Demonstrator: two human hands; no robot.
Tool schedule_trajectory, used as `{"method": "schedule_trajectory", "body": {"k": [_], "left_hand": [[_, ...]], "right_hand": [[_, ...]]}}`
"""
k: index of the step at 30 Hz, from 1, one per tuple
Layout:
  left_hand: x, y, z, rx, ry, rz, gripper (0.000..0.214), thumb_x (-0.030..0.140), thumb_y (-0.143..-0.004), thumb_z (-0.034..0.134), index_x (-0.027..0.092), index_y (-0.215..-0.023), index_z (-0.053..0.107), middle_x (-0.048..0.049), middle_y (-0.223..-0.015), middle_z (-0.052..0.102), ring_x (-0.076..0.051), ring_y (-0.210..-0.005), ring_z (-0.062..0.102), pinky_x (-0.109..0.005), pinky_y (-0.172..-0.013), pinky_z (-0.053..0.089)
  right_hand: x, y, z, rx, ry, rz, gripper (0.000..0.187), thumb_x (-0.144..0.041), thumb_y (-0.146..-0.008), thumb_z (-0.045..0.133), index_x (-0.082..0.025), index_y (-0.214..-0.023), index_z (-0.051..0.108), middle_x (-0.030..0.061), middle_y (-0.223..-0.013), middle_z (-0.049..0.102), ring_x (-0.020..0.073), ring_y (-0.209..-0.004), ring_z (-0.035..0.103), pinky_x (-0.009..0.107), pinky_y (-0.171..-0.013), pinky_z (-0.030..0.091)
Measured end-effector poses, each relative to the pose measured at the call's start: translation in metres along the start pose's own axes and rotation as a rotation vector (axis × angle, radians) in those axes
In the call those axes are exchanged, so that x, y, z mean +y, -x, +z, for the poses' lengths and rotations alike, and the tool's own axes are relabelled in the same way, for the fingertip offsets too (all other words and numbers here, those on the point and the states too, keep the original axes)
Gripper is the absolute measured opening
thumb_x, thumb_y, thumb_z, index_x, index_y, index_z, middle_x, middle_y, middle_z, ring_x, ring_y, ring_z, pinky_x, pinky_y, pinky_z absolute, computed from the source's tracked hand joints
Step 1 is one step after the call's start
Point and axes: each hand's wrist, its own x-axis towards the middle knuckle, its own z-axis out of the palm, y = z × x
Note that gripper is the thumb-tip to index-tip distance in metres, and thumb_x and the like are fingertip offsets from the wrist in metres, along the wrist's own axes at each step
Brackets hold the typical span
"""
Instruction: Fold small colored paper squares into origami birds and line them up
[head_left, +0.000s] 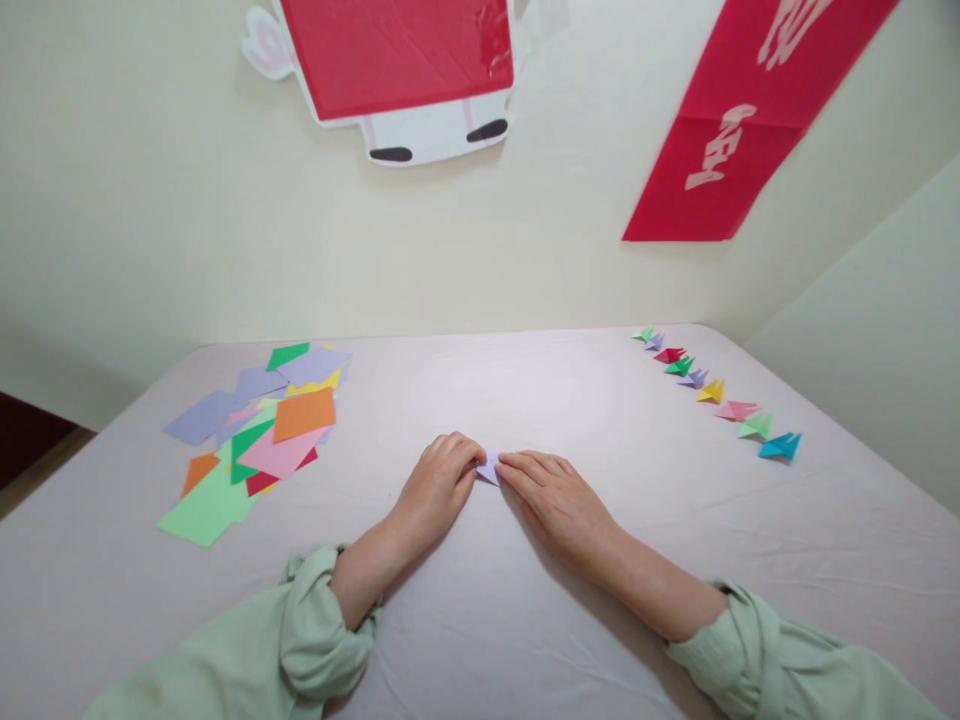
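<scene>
A small folded piece of lavender origami paper point(489, 468) lies on the table between my two hands. My left hand point(442, 482) has its fingers curled and pinches the paper's left side. From the other side, my right hand point(556, 500) reaches in with fingers together, and their tips press on the paper's right edge. Only the middle of the paper shows; my fingers cover both its ends, so its full folded shape is hidden.
Loose coloured paper sheets point(281, 450) lie in an overlapping pile at the left. A slanting row of several folded paper figures point(739, 411) stands along the right side of the cloth-covered table point(480, 620). Behind is a wall with a red banner point(739, 140) and a red-and-white cutout point(405, 60).
</scene>
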Motion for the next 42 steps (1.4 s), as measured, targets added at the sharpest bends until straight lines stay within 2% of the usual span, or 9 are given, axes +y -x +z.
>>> {"method": "schedule_trajectory", "body": {"k": [5, 14, 29, 37, 42], "left_hand": [[-0.001, -0.001, -0.005, -0.031, 0.002, 0.025, 0.016, 0.01, -0.086, 0.051, 0.021, -0.087, 0.063, -0.0034, -0.093, 0.06, -0.02, -0.094, 0.053, -0.034, -0.086, 0.044], [-0.005, -0.006, -0.006, -0.032, 0.117, -0.002, 0.013, 0.019, -0.089, 0.053, 0.02, -0.081, 0.064, -0.0034, -0.088, 0.061, -0.018, -0.09, 0.056, -0.032, -0.083, 0.045], [-0.001, -0.016, 0.004, -0.048, -0.084, -0.061, 0.006, 0.021, -0.088, 0.056, 0.02, -0.082, 0.058, -0.0028, -0.091, 0.059, -0.02, -0.09, 0.053, -0.034, -0.082, 0.041], [0.002, -0.014, 0.009, -0.036, -0.161, -0.066, 0.005, 0.019, -0.089, 0.055, 0.02, -0.083, 0.054, -0.0028, -0.091, 0.057, -0.021, -0.089, 0.051, -0.033, -0.08, 0.04], [0.003, -0.013, 0.009, -0.029, -0.175, -0.073, 0.006, 0.018, -0.088, 0.055, 0.02, -0.083, 0.054, -0.0029, -0.09, 0.057, -0.021, -0.088, 0.051, -0.034, -0.08, 0.039]], "right_hand": [[-0.001, 0.0, -0.001, -0.009, -0.018, -0.008, 0.04, -0.013, -0.094, 0.052, -0.018, -0.133, 0.055, 0.0117, -0.134, 0.058, 0.024, -0.122, 0.052, 0.042, -0.099, 0.044], [-0.004, 0.001, -0.003, 0.013, -0.115, -0.041, 0.037, -0.013, -0.096, 0.047, -0.022, -0.13, 0.058, 0.0101, -0.128, 0.063, 0.0205, -0.118, 0.056, 0.039, -0.098, 0.046], [-0.001, 0.0, -0.007, 0.035, -0.219, -0.072, 0.027, -0.012, -0.095, 0.046, -0.019, -0.114, 0.065, 0.0081, -0.12, 0.067, 0.0196, -0.112, 0.059, 0.038, -0.097, 0.046], [0.0, 0.0, -0.005, 0.046, -0.209, -0.09, 0.034, -0.009, -0.093, 0.047, -0.017, -0.123, 0.059, 0.0096, -0.117, 0.068, 0.0202, -0.108, 0.061, 0.039, -0.095, 0.048], [-0.001, 0.001, -0.002, 0.058, -0.17, -0.102, 0.032, -0.01, -0.092, 0.05, -0.018, -0.121, 0.063, 0.0095, -0.118, 0.068, 0.0218, -0.108, 0.061, 0.04, -0.093, 0.049]]}}
